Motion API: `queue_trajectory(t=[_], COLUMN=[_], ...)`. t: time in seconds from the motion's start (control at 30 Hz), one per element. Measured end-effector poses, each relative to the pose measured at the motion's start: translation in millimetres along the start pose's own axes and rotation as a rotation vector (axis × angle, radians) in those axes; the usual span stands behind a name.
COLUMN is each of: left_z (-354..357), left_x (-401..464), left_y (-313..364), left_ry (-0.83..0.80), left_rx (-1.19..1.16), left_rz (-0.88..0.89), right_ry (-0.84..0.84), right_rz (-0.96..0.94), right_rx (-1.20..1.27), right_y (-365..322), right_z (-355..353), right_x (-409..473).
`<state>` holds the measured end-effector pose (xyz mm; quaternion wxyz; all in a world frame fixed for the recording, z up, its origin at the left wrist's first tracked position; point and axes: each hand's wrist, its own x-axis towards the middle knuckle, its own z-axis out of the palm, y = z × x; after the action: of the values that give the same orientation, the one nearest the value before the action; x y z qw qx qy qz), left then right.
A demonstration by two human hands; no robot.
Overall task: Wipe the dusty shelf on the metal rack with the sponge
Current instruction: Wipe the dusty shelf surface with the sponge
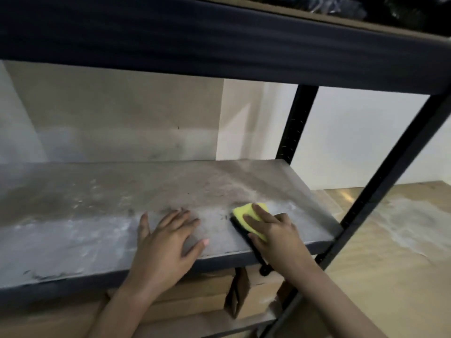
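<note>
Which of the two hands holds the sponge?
The right hand grips the yellow sponge; the left hand lies flat on the shelf, holding nothing.

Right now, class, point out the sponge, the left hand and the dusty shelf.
sponge (246, 214), head view, on its yellow top.
left hand (163, 242), head view, on the back of the hand.
dusty shelf (73, 230), head view, on its bare dusty surface.

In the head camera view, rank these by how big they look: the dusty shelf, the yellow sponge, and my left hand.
1. Dusty shelf, by far the largest.
2. Left hand, resting flat on the shelf, nearer the camera, which enlarges it.
3. Yellow sponge, partly hidden under the right hand.
</note>
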<state>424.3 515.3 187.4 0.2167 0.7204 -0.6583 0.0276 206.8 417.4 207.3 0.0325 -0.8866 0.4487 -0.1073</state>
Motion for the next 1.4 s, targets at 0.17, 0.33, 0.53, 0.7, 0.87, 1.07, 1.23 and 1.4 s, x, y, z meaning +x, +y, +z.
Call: queue_trajectory(t=[0.17,0.33,0.53,0.7,0.87,1.07,1.23,1.4], left_z=[8.4,10.2,9.7,8.9,8.3,8.4,9.5,9.3], left_x=[0.2,-0.4,-0.4,-0.5,-0.3,0.4,-0.3,-0.1], left_y=[3.5,4.7,4.7,5.8,4.8,3.1,3.4,2.9], left_ry=[-0.066,-0.049,-0.051,-0.065,-0.076,-0.084,-0.081,-0.092], left_rx=[0.134,0.184,0.212,0.197,0.202,0.22,0.22,0.223], left_rz=[-0.003,-0.005,-0.001,-0.005,-0.014,-0.004,-0.007,-0.005], right_ry=[0.049,0.184,0.064,-0.001,0.155,0.065,0.009,0.184], right_rz=[0.209,0.036,-0.077,0.422,0.303,-0.169,0.453,0.597], right_rx=[0.03,0.181,-0.071,0.012,-0.005,0.015,-0.044,0.067], right_y=[72.6,25.8,-8.2,79.4,58.0,-5.8,90.5,87.1], right_z=[-12.4,-22.4,3.5,-26.7,-20.2,3.1,-17.0,-20.0], right_x=[6.8,12.0,7.8,22.1,45.6,26.4,47.6,60.7])
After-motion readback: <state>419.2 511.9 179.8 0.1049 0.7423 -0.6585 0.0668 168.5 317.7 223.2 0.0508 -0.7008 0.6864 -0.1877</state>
